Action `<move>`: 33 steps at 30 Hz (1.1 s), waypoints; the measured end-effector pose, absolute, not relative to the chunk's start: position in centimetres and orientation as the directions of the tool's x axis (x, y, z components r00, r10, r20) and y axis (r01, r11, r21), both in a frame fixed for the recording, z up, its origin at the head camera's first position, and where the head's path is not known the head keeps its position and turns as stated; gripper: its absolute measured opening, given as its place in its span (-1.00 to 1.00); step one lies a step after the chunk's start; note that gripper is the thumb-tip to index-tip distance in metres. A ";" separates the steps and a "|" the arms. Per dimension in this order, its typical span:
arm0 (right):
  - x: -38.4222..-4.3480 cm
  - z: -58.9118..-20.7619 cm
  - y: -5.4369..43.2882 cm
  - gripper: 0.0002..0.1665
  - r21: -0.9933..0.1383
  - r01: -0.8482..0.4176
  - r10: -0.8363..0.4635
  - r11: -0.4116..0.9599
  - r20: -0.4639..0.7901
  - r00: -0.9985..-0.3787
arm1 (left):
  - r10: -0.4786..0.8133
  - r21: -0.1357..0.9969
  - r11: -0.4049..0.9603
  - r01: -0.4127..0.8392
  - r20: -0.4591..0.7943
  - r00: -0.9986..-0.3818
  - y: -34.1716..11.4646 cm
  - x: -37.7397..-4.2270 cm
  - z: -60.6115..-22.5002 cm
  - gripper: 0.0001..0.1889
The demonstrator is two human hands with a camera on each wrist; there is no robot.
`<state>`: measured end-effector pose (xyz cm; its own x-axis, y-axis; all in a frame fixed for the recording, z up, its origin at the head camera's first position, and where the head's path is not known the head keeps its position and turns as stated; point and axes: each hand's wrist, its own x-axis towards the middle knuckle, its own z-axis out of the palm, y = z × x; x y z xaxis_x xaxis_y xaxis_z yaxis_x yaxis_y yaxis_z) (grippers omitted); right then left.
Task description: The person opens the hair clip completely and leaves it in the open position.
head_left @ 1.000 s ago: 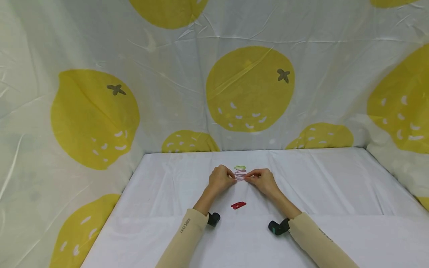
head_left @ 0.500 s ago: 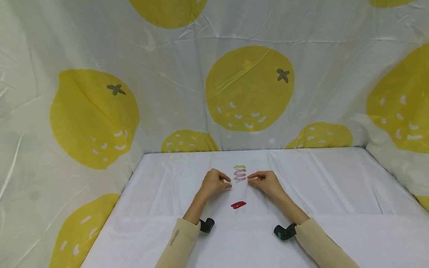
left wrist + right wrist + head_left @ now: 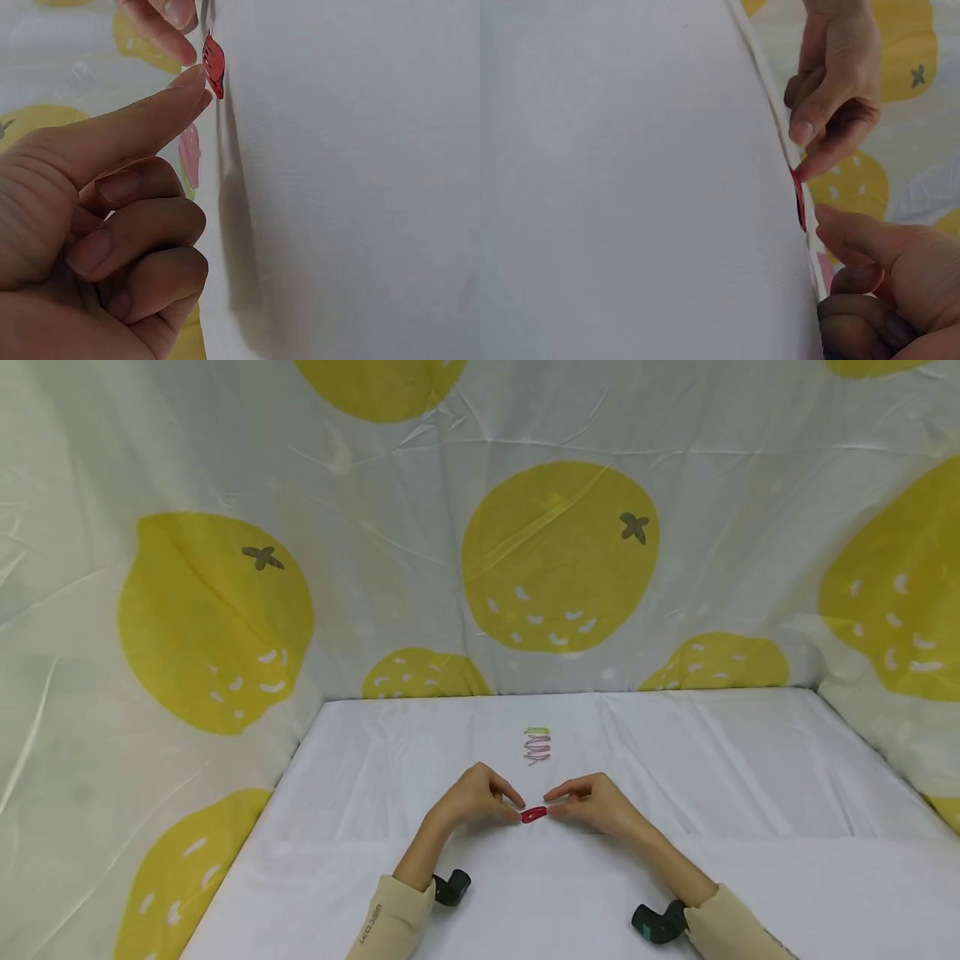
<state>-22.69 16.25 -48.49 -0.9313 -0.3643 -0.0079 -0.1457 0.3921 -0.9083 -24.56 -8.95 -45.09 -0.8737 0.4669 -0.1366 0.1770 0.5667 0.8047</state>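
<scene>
Red piece (image 3: 799,201) beside the fingers (image 3: 847,226)

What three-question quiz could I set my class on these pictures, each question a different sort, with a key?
1. Multiple choice: which piece lies between the left hand and the right hand? A green, B pink, C red.
2. True or false: in the head view, the green piece lies nearer the person than the pink piece.
3. Short answer: what colour is the left sleeve?

Key: 1 C, the red piece; 2 false; 3 beige.

Left wrist view cuts off right hand (image 3: 160,30); sleeve (image 3: 401,910) lettering (image 3: 370,925) too small.
</scene>
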 end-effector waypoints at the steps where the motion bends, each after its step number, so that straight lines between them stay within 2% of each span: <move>1: -22.7 -48.6 16.1 -0.75 -0.905 -0.167 -0.377 0.392 0.007 -0.926 | 0.475 0.805 0.564 0.183 -0.134 -0.870 -8.9 -24.6 -45.1 -0.85; 6: -22.6 -48.7 15.4 -0.83 -0.885 -0.199 -0.374 0.421 0.031 -0.927 | 0.488 0.812 0.553 0.186 -0.135 -0.862 -8.5 -24.5 -45.4 -0.86; 17: -22.5 -48.5 15.0 -0.96 -0.865 -0.167 -0.331 0.473 0.001 -0.944 | 0.475 0.819 0.547 0.176 -0.130 -0.870 -8.1 -24.4 -45.8 -0.90; 33: -22.2 -48.3 15.2 -0.91 -0.879 -0.214 -0.406 0.427 0.026 -0.914 | 0.466 0.812 0.557 0.174 -0.133 -0.875 -8.3 -24.3 -45.6 -0.94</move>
<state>-22.19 15.19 -48.27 -0.9137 -0.4056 0.0257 -0.2143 0.4270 -0.8785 -24.30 -8.31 -45.59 -0.8748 0.4660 -0.1326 0.1737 0.5572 0.8120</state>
